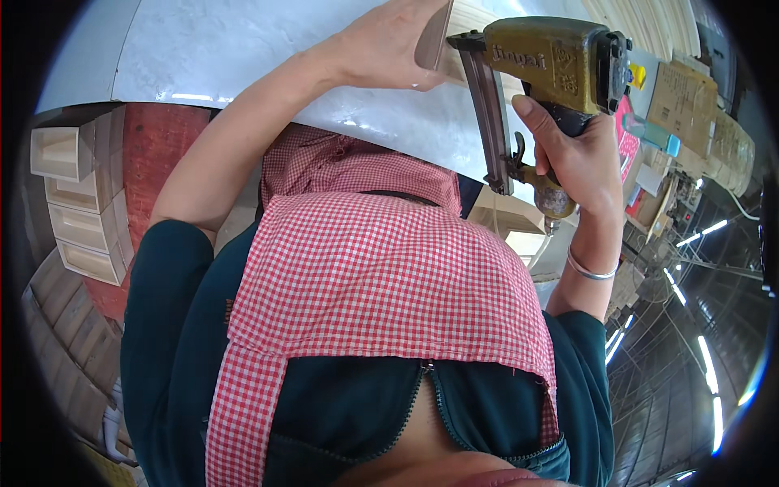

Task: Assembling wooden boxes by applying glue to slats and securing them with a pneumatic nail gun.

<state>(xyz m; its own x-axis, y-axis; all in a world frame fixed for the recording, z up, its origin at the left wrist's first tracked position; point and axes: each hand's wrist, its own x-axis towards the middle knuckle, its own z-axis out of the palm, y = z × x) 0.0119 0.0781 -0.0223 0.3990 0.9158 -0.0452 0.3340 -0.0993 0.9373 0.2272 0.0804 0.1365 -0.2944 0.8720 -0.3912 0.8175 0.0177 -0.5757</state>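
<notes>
My left hand (388, 50) reaches up to the white tabletop (243, 57) and presses on a pale wooden piece (464, 18) at the top edge of the view. My right hand (573, 158) is wrapped around the handle of an olive-gold pneumatic nail gun (552, 58). The gun's nose sits against the wooden piece right beside my left fingers, and its long dark magazine (491, 114) slants down toward me. A silver bangle (589, 271) circles my right wrist. A red-and-white checked cloth (381, 276) over my dark teal jacket fills the middle of the view.
Stacked pale wooden boxes (77, 203) stand at the left beside a red surface (158, 154). Cardboard boxes (690, 93), a blue-green bottle (653, 130) and other clutter crowd the right end of the table. Another wooden box (507, 213) sits under the table edge.
</notes>
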